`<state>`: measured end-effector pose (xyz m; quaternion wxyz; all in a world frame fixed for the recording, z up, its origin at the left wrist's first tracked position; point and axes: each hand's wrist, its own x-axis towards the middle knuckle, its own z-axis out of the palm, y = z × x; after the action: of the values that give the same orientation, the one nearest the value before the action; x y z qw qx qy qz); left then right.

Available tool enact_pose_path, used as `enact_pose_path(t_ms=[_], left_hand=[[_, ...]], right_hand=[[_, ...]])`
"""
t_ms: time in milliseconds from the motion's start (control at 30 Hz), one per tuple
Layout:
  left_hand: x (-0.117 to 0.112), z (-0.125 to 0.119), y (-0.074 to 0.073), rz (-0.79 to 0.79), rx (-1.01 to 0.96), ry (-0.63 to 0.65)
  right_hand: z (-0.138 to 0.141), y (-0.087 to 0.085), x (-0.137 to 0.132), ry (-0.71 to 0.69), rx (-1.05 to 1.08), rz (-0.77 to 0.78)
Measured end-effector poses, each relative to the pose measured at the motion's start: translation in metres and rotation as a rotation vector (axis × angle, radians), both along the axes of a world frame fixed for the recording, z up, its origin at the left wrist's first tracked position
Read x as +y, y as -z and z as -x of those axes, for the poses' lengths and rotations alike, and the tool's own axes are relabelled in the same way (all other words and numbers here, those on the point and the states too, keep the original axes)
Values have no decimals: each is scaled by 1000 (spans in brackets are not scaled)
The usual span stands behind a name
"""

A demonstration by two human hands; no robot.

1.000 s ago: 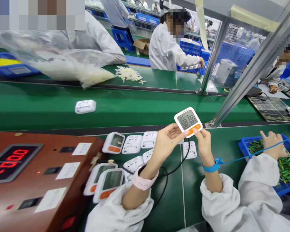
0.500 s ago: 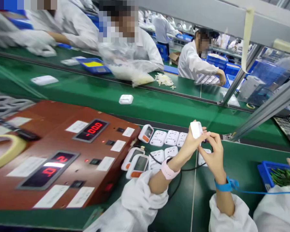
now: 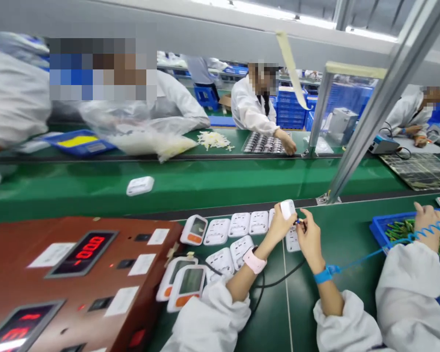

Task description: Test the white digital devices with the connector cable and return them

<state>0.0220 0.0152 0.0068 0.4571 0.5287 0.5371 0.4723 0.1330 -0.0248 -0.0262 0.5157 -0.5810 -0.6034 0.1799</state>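
Above a green workbench [image 3: 267, 322], seen from the head camera, the person's two bare hands meet at mid-height, right of centre. The left forearm rises from the bottom edge and leans up to the right, a pink watch band [image 3: 254, 262] at the wrist. The left hand [image 3: 277, 227] is clamped on a small white device [image 3: 288, 209], fingers behind and thumb along its lower part, holding it tilted and clear of the bench.

The right forearm slants up and to the left, circled by a blue wrist strap [image 3: 326, 274]. The right hand [image 3: 309, 241] is bent at the knuckles, its index finger raised and curved; thumb and fingers are drawn together around the end of a black cable [image 3: 284, 280], just beside the device's lower edge. Whether the plug is in the device is too small to tell. The cable loops down and left beneath the wrists.

More white devices [image 3: 217, 231] lie in rows to the left. Far right, a co-worker's hand [image 3: 428, 224] reaches over a blue bin [image 3: 377, 235] of green parts [image 3: 399, 229].
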Motion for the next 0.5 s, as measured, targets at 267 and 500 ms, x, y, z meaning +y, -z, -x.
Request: enact_pose_path(t_ms=[267, 500], left_hand=[[66, 15, -7, 116, 62, -10], [137, 60, -18, 151, 269, -215]], right_hand=[[-38, 35, 17, 79, 544, 29], [-39, 32, 23, 12, 767, -38]])
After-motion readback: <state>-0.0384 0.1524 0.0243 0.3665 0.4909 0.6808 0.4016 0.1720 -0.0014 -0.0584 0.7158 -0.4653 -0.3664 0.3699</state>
